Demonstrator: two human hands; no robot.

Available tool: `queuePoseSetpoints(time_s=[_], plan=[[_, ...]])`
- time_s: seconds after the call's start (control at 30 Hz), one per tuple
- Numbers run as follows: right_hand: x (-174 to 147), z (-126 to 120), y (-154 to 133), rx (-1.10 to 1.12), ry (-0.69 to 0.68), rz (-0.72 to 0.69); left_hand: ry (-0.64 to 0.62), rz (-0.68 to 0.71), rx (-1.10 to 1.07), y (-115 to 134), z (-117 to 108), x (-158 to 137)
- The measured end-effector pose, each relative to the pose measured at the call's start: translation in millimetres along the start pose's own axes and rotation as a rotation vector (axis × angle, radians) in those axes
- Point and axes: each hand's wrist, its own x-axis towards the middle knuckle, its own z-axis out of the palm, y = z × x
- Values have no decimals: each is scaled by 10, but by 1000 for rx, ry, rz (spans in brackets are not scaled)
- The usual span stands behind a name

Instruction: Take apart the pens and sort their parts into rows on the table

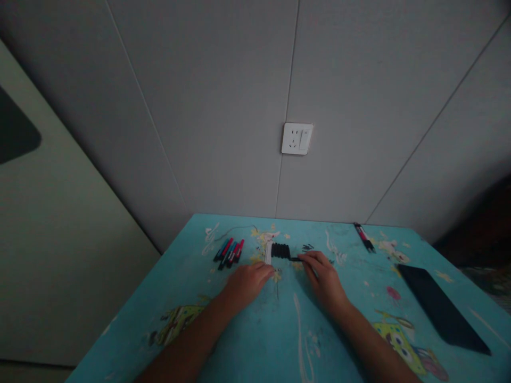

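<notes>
My left hand [248, 282] rests on the table, its fingers closed, at the lower end of a bundle of thin white sticks [268, 252]. Whatever lies between those fingertips is too small to make out. To the right of the sticks, several black ribbed tubes [280, 250] lie side by side in a neat row. My right hand [324, 279] pinches a slim black pen part [295, 259] beside the lower right corner of that row. Some tiny black pieces [307, 247] lie just beyond the right fingers.
Several blue and red pen barrels [229, 253] with dark ends lie left of the sticks. Red-and-black pens [364, 238] lie near the back right edge. A dark flat panel [443, 308] is on the right of the blue patterned table [263, 340]. A wall with a socket [297, 139] stands behind.
</notes>
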Motion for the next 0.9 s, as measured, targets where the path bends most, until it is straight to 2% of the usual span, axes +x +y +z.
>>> queuePoseSetpoints(time_s=[0.1, 0.27, 0.57, 0.9], plan=[[-59, -35, -75, 105, -76, -22, -7, 9, 14, -41, 23, 8], [-40, -13, -139, 141, -120, -44, -17, 19, 33, -51, 32, 8], [-46, 35, -193, 145, -145, -58, -10, 17, 25, -22, 13, -7], [-97, 114, -224, 185, -186, -37, -63, 25, 51, 32, 26, -18]])
